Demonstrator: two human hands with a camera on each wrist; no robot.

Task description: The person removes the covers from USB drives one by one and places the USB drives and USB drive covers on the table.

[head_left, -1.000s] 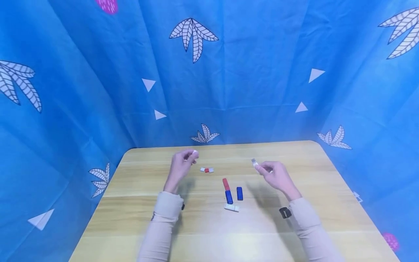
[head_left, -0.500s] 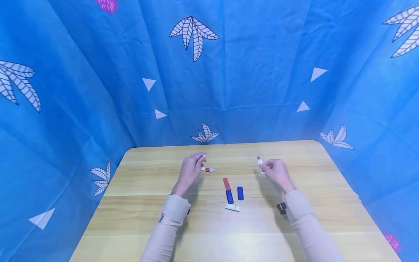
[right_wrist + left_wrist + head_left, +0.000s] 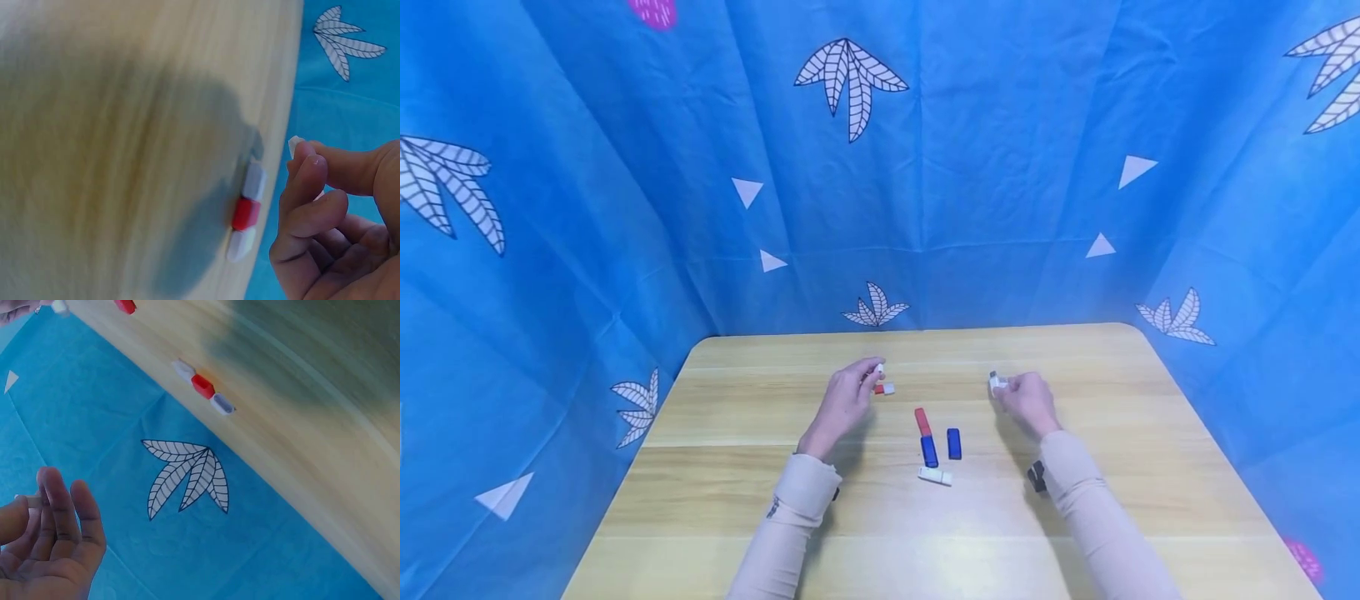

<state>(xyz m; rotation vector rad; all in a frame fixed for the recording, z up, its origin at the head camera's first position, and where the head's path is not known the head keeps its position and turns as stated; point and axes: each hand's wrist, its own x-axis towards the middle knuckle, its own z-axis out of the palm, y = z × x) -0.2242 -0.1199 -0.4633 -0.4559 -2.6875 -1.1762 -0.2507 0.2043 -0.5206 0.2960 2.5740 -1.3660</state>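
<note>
In the head view, my left hand (image 3: 846,396) pinches a small white USB cap (image 3: 880,367) between thumb and fingers, above the table at the left. The same cap (image 3: 32,501) shows partly in the left wrist view. To its right, my right hand (image 3: 1028,402) pinches a white USB stick (image 3: 996,383), whose metal plug points away; fingers hide part of it. Near my left hand lies a row of small caps: a white cap (image 3: 184,369), a red cap (image 3: 202,386) and another white cap (image 3: 223,404), end to end.
On the wooden table (image 3: 715,533) lie a red stick (image 3: 922,421) against a blue stick (image 3: 928,451), a second blue stick (image 3: 954,443) and a white stick (image 3: 935,476). A blue patterned curtain (image 3: 985,208) rises behind the table's far edge.
My left hand has moved right with the white cap, now over the row's left end. My right hand has turned, and the white USB stick in it shifted slightly right.
</note>
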